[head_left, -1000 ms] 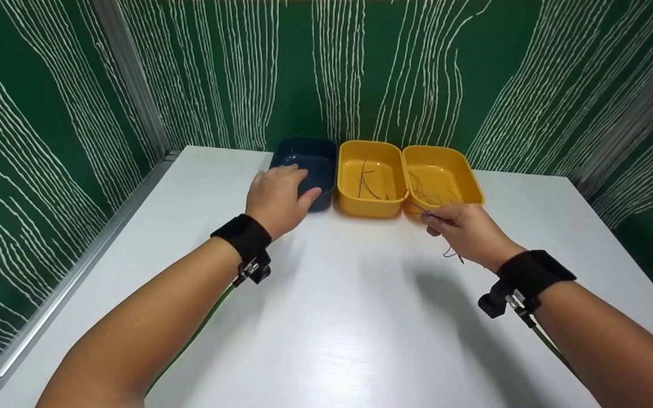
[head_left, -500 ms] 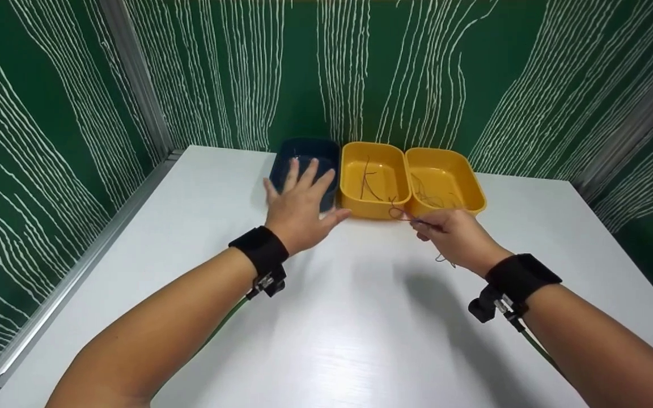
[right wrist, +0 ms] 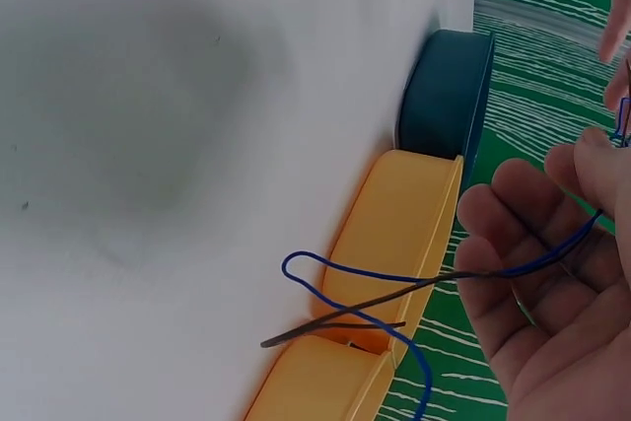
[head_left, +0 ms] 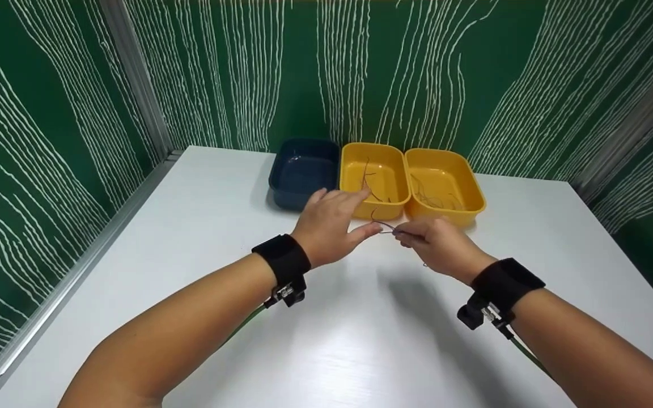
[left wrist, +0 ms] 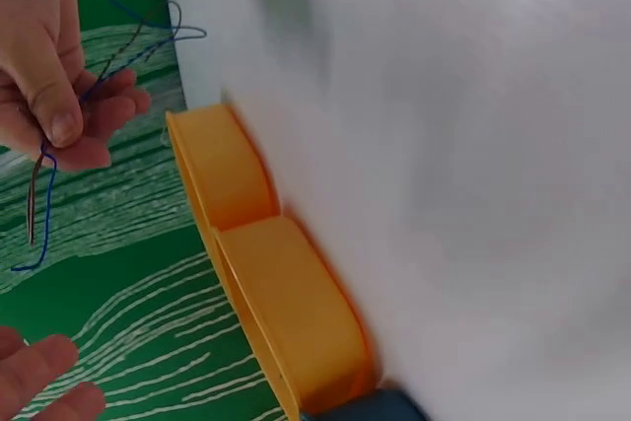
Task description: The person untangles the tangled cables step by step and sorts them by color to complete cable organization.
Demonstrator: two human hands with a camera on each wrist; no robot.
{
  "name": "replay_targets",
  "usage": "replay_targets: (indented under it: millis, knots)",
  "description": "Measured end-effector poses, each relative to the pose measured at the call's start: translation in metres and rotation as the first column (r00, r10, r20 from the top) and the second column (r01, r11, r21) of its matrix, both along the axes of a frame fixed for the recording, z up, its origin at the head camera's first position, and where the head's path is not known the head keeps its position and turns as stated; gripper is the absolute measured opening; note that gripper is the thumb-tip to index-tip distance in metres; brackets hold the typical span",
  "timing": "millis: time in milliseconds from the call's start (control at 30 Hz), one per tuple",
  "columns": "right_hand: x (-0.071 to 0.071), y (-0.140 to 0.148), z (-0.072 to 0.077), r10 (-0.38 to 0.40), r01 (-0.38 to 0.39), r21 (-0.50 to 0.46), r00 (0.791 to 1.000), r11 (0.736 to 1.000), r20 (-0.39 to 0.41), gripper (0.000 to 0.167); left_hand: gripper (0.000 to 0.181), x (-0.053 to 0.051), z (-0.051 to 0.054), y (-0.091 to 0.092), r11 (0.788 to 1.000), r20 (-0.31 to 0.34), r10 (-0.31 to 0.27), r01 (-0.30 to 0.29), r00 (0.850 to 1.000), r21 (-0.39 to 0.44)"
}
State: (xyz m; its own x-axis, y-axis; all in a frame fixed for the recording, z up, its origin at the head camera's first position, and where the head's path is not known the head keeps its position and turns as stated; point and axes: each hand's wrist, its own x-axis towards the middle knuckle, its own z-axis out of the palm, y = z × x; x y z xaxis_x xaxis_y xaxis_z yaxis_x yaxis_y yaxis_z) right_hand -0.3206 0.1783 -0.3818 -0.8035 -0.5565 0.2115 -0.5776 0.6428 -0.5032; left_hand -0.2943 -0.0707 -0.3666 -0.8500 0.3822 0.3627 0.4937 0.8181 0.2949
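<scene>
My right hand pinches a small bundle of thin wires between thumb and fingers, just in front of the yellow boxes. In the right wrist view a blue wire with a bent loop and a dark brown wire trail out of that hand. Their other ends stick out past the thumb in the left wrist view. My left hand has its fingers spread and thumb extended, close to the wire ends; whether the thumb touches them I cannot tell. Its fingers overlap the front of the middle yellow box.
Along the back of the white table stand a dark blue box, the middle yellow box and a right yellow box. Dark wires lie in the middle box, thin pale ones in the right. Green patterned panels rise behind.
My left hand has moved right, from over the dark blue box toward the wire ends. My right hand has come slightly left and nearer, still pinching the wires.
</scene>
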Motion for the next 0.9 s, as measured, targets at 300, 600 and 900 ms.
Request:
replay_targets:
  millis: [300,600,900]
  knots:
    - [0.004,-0.004,0.001,0.049,-0.048,0.013,0.997,0.999,-0.066,0.014,0.03,0.001,0.0,0.008,0.996,-0.057,-0.085,0.083,0.995,-0.038]
    - [0.005,-0.008,0.005,0.064,-0.065,-0.015,0.997,0.998,-0.049,0.016,0.02,0.0,0.002,0.007,0.991,0.028,-0.13,0.13,0.991,-0.023]
    - [0.006,-0.002,0.012,-0.021,0.028,-0.037,0.984,0.999,0.177,0.1,0.022,-0.002,0.009,0.001,0.996,0.044,-0.078,0.079,0.996,-0.032]
